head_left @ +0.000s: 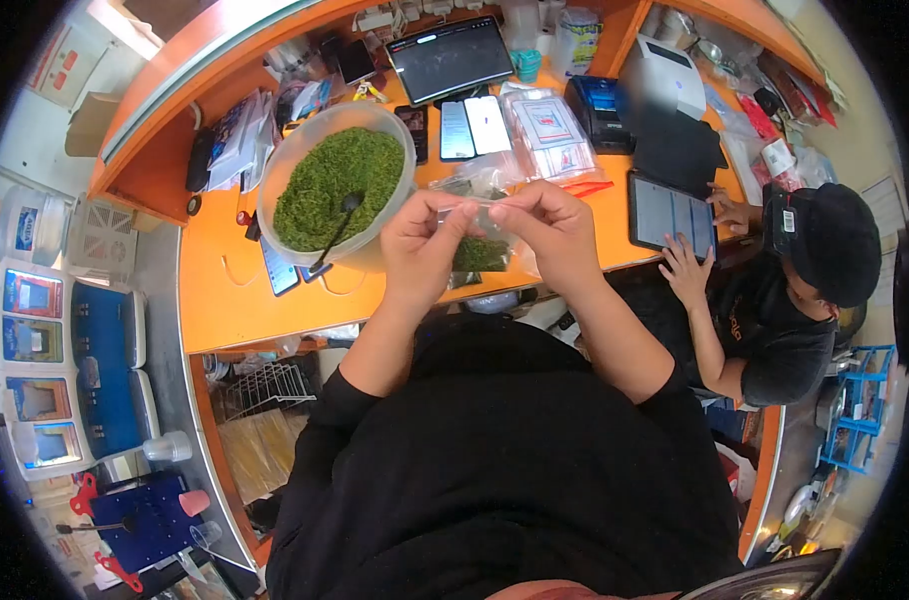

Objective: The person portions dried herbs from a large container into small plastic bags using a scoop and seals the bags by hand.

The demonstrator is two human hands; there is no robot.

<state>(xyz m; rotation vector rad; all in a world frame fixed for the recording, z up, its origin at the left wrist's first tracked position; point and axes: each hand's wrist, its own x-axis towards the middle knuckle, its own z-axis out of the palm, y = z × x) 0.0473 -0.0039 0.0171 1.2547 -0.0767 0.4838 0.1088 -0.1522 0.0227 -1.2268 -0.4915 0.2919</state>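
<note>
Orange worktop (215, 310), curved by the lens, on which the following are laid out. One small clear plastic bag (481, 256), partly filled with chopped green herb, is held above the worktop's near edge, just right of a large tub. Its top is pinched between the thumb and fingers of the left hand (425, 238) and of the right hand (557, 235), the fingertips being brought close together. One translucent round tub (297, 132), in which a mass of chopped green herb (320, 190) is contained; by it a black spoon (348, 204) is borne, its head in the herb and its handle slanted over the near rim. Beyond the hands, two lit phones (457, 130) are set side by side, with a stack of clear printed packets (552, 135) placed to their right. A dark-screened tablet (453, 60) is propped behind. At the right, a lit tablet (672, 212) is touched by the hand (687, 268) of a co-worker (790, 320) in a black cap. Beside the tub's near side, another phone (279, 272) is partly covered.
</note>
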